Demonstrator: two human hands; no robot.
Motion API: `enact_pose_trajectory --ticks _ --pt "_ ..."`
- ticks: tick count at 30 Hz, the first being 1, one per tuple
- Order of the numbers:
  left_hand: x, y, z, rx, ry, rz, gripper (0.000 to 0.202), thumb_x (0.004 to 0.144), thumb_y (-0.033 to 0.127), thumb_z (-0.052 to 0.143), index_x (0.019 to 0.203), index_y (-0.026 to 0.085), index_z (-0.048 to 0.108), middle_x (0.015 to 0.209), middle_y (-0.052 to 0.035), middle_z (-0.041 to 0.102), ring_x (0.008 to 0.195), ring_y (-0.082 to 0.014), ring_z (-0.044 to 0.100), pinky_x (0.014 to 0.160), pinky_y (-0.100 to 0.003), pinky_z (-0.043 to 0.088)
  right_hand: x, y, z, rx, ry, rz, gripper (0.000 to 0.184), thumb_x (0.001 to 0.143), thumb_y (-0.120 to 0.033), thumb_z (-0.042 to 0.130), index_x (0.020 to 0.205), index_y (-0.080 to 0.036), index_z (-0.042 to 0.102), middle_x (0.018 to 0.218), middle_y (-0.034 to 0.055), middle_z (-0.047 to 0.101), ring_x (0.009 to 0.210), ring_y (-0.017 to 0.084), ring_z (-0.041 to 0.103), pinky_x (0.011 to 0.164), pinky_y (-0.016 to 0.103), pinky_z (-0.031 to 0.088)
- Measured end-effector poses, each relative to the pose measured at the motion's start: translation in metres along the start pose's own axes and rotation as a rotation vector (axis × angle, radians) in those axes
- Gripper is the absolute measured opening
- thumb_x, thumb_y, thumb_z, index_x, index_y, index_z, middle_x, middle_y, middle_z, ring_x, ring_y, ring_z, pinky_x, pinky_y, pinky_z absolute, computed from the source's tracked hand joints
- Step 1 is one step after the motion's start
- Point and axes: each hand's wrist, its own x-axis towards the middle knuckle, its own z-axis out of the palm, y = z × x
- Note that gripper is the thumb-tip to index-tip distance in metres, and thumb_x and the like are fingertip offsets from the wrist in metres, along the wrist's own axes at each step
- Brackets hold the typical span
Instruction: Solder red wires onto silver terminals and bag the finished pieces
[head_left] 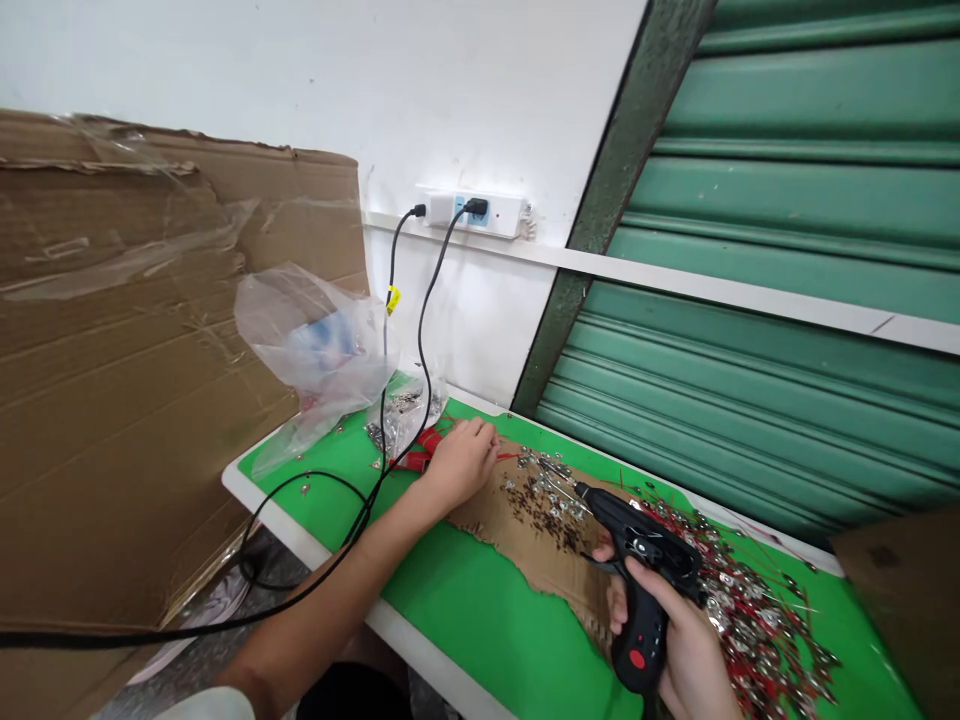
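My right hand (667, 620) grips the handle of a black pistol-shaped soldering gun (637, 540), which has a red round mark low on its grip. Its thin metal tip points left, over small metal parts on a torn piece of cardboard (502, 540). My left hand (461, 460) is closed over the cardboard's left end, its fingers pinched at a thin red wire (510, 456) that runs toward silvery round terminals (551, 465). Small dark pieces (544, 510) lie scattered beside them. Red bundles (412, 460) lie just left of this hand.
A big pile of red wires with round metal terminals (750, 610) covers the table's right side. Black cables (367, 510) hang from a wall socket (487, 212) across the left side. Plastic bags (315, 340) and a large cardboard box (150, 380) stand left; a green shutter (712, 360) stands behind.
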Motion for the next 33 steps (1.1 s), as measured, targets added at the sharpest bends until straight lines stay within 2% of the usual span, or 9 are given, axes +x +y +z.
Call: enact_pose_trajectory --ticks 4,6,10,15,21,27,33 --pt "-0.013 0.001 0.001 -0.133 -0.206 0.129 0.02 0.095 0.03 0.043 0.093 0.021 0.06 0.092 -0.0037 0.066 0.083 -0.0167 0.061 0.075 -0.025 0.046 -0.004 -0.003 0.006 -0.059 0.013 -0.004 0.043 0.065 -0.051 0.08 0.085 -0.014 0.074 0.048 0.0008 0.052 0.042 0.013 0.045 0.041 0.023 0.034" --pt "-0.019 -0.002 0.004 -0.189 -0.264 0.172 0.015 0.091 0.03 0.05 0.09 0.022 0.064 0.089 -0.0017 0.067 0.08 -0.0151 0.061 0.072 -0.023 0.044 -0.005 -0.003 0.008 -0.076 0.007 -0.009 0.041 0.066 -0.051 0.079 0.085 -0.014 0.074 0.047 0.0005 0.051 0.042 0.013 0.046 0.041 0.023 0.034" --pt "-0.022 -0.009 0.01 -0.27 -0.254 0.179 0.014 0.088 0.028 0.054 0.092 0.023 0.067 0.088 -0.0006 0.069 0.081 -0.0143 0.062 0.07 -0.022 0.042 -0.002 -0.001 0.005 -0.09 -0.003 -0.003 0.041 0.066 -0.051 0.079 0.083 -0.015 0.075 0.048 0.0011 0.053 0.042 0.013 0.046 0.041 0.023 0.035" --pt "-0.02 -0.01 0.009 -0.334 -0.267 0.138 0.014 0.086 0.024 0.055 0.092 0.023 0.068 0.08 0.0006 0.069 0.072 -0.0129 0.06 0.063 -0.022 0.039 0.001 0.001 0.002 -0.1 0.012 0.053 0.045 0.062 -0.054 0.08 0.085 -0.015 0.075 0.048 0.0012 0.053 0.041 0.013 0.047 0.04 0.023 0.035" --pt "-0.017 -0.006 0.005 -0.315 -0.27 0.096 0.016 0.086 0.025 0.056 0.091 0.023 0.07 0.082 -0.0007 0.07 0.074 -0.0144 0.061 0.064 -0.023 0.04 -0.006 -0.004 0.013 -0.082 -0.022 0.05 0.035 0.07 -0.047 0.078 0.085 -0.015 0.074 0.049 0.0005 0.052 0.043 0.012 0.047 0.042 0.022 0.036" --pt "-0.014 -0.007 0.007 -0.307 -0.256 0.06 0.016 0.086 0.028 0.056 0.091 0.023 0.07 0.088 -0.0015 0.072 0.077 -0.0157 0.063 0.067 -0.024 0.044 -0.008 -0.007 0.022 -0.109 -0.003 0.063 0.034 0.065 -0.043 0.082 0.082 -0.015 0.073 0.05 -0.0003 0.051 0.044 0.012 0.045 0.042 0.022 0.037" --pt "-0.013 -0.008 0.004 -0.291 -0.261 0.06 0.019 0.088 0.03 0.054 0.09 0.023 0.071 0.087 -0.0027 0.072 0.075 -0.0164 0.062 0.067 -0.025 0.044 -0.005 -0.006 0.021 -0.157 -0.032 0.075 0.035 0.069 -0.046 0.078 0.082 -0.014 0.075 0.048 0.0004 0.051 0.042 0.012 0.045 0.042 0.024 0.036"
